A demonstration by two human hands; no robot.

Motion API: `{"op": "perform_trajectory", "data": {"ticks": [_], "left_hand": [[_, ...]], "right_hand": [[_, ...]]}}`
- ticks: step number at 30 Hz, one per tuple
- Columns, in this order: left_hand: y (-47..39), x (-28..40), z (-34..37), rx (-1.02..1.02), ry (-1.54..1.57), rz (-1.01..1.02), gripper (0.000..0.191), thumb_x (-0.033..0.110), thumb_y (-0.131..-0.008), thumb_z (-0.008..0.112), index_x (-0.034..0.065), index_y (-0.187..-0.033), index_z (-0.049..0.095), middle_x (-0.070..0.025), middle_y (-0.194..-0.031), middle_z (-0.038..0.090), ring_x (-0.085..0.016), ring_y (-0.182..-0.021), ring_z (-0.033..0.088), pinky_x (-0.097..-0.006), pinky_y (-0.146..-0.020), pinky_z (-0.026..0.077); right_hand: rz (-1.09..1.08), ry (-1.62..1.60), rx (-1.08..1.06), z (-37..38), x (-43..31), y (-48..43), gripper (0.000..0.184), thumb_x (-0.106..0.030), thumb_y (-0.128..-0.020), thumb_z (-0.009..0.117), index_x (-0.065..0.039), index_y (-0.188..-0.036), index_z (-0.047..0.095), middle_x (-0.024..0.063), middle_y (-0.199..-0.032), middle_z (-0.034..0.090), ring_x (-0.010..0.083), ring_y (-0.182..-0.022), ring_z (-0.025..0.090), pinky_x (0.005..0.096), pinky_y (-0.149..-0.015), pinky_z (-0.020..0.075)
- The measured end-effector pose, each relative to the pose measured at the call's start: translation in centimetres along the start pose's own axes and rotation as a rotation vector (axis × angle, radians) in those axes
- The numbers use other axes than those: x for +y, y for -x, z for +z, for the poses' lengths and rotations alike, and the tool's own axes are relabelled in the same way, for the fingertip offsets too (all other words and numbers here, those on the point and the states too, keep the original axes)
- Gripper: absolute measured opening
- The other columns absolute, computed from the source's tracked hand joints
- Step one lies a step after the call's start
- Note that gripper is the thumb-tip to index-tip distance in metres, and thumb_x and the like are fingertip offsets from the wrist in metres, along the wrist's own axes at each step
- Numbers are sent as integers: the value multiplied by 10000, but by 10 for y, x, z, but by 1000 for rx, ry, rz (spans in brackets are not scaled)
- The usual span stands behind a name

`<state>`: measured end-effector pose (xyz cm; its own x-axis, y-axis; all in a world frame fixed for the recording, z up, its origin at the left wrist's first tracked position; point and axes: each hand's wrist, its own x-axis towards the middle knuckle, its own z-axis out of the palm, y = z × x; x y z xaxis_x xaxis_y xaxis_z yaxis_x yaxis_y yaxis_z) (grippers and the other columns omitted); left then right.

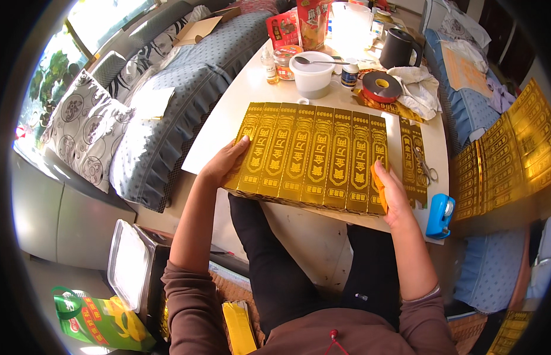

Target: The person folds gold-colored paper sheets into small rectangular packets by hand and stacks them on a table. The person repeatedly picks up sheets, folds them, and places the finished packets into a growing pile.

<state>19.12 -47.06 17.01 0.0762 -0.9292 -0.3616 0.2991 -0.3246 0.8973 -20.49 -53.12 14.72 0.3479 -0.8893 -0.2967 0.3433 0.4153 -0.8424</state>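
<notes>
A wide block of joined gold foil paper strips or boxes, printed with characters, is held above the near edge of the table. My left hand grips its left side, thumb on top. My right hand grips the right side, with a piece of orange paper or cloth between hand and block. Right of the block, a flat gold printed sheet lies on the table with metal scissors on it. A blue tape dispenser stands at the table's near right corner.
On the table stand a white tub with a spoon across it, a small bottle, a tape roll and a black kettle. Gold sheets hang at the right. A green bag stands at lower left.
</notes>
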Motion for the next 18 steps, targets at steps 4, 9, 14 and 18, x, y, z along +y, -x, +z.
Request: {"op": "perform_trajectory", "data": {"ticks": [4, 9, 14, 18], "left_hand": [[-3, -2, -4, -15, -4, 13, 546, 363, -1097, 490, -20, -1477, 412, -160, -1297, 647, -199, -1092, 696, -330, -920, 599], [8, 5, 3, -8, -93, 22, 633, 468, -1107, 405, -18, -1513, 394, -167, -1356, 619, -206, -1158, 657, -324, -990, 550], [12, 9, 3, 187, -127, -5, 793, 647, -1053, 385, -20, -1468, 497, -168, -1309, 650, -199, -1149, 647, -304, -976, 527], [10, 7, -3, 110, -297, -15, 724, 581, -1068, 425, -29, -1451, 494, -154, -1260, 664, -183, -1126, 649, -309, -956, 538]], "right_hand": [[16, 13, 26, 4, -2, 1, 583, -400, -1035, 617, -64, -1483, 459, 81, -1399, 577, 197, -1310, 534, 379, -1078, 453], [34, -37, -3, 0, -4, -1, 598, -447, -1028, 614, -70, -1471, 473, 77, -1396, 579, 196, -1298, 548, 375, -1075, 457], [-40, 69, -14, -24, 4, -10, 645, -508, -1017, 608, -52, -1458, 489, 101, -1362, 601, 215, -1287, 558, 353, -1078, 442], [2, 432, 47, -24, 2, -12, 666, -516, -1020, 602, -37, -1468, 487, 113, -1402, 576, 229, -1313, 534, 347, -1108, 403]]}}
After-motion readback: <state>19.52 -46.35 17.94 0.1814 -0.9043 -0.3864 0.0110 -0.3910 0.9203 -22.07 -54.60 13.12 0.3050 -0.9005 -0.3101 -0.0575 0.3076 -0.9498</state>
